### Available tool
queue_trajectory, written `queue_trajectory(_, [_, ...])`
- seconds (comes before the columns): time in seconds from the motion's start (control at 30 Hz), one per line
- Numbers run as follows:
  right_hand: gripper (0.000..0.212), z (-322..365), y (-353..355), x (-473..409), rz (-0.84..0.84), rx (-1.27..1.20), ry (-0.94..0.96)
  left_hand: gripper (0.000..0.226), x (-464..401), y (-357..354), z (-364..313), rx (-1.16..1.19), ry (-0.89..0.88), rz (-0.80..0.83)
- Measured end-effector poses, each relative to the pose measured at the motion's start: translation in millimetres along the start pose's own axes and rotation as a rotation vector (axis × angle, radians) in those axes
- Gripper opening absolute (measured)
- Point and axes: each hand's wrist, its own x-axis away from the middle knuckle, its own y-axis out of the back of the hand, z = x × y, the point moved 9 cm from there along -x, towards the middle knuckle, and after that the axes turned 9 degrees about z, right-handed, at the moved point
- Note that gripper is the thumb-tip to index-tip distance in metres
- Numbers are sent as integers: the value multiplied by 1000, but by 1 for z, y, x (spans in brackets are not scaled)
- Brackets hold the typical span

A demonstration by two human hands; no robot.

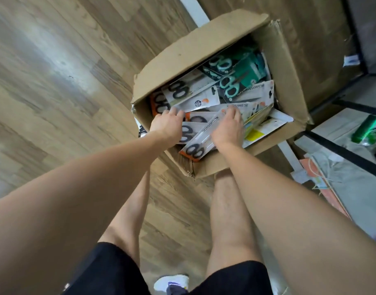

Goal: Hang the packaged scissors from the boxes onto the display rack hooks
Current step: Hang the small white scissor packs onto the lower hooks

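While both hands reach into the open brown cardboard box on the wood floor, the right hand curls its fingers over the far end of a long white carded scissors pack with black handles. That pack's long axis runs back toward the person, handles nearest. The left hand lies alongside, fingertips on a neighbouring pack; its hold I cannot tell. No rack hooks are visible.

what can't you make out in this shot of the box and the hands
Head view only:
- Fingertips of left hand and right hand: curled down among the scissor packs, so the grip is unclear.
- Lower packs: buried under top ones inside the cardboard box.
- Small print on packs: too small.
- Display rack hooks: none visible.
- Green object: blurred at right edge.
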Motion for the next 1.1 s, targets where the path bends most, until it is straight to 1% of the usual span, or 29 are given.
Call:
queue_trajectory(0.03, [66, -1, -1, -5, 24, 32, -1, 45, -2, 0, -1, -5, -1, -6])
queue_trajectory(0.1, [56, 0, 3, -9, 43, 125, 11, 44, -5, -3, 1, 16, 21, 20])
queue_trajectory(0.2, [36, 4, 19, -10, 32, 248, 33, 42, -2, -19, 5, 120, 65, 145])
queue_trajectory(0.27, [34, 6, 25, -8, 72, 292, 52, 39, 3, -24, 3, 106, 57, 192])
queue_trajectory(0.37, [30, 15, 29, 1, 100, 338, 115, 36, 12, -21, -2, 96, 43, 186])
queue_trajectory(0.47, [27, 16, 25, 12, 197, 309, 136, 43, 22, -16, -9, 206, 25, 205])
queue_trajectory(0.5, [23, 14, 23, 15, 246, 304, 142, 42, 28, -11, -10, 246, 25, 204])
queue_trajectory(0.57, [19, 9, 25, 27, 314, 287, 151, 33, 44, 6, -10, 291, 16, 156])
queue_trajectory(0.63, [23, 2, 35, 37, 316, 255, 123, 23, 58, 28, -12, 315, -1, 86])
queue_trajectory(0.7, [24, 1, 51, 57, 302, 234, 100, 19, 81, 52, -12, 337, -3, 39])
queue_trajectory(0.8, [9, 7, 83, 91, 277, 179, 97, 22, 117, 86, -13, 333, 17, 34])
queue_trajectory(0.83, [6, 12, 96, 103, 266, 166, 100, 22, 132, 100, -14, 322, 24, 29])
queue_trajectory(1.0, [5, 40, 166, 181, 171, 53, 143, 23, 226, 170, -24, 292, 25, -36])
queue_trajectory(1.1, [2, 46, 204, 229, 114, -108, 164, 19, 282, 213, -34, 259, -1, -109])
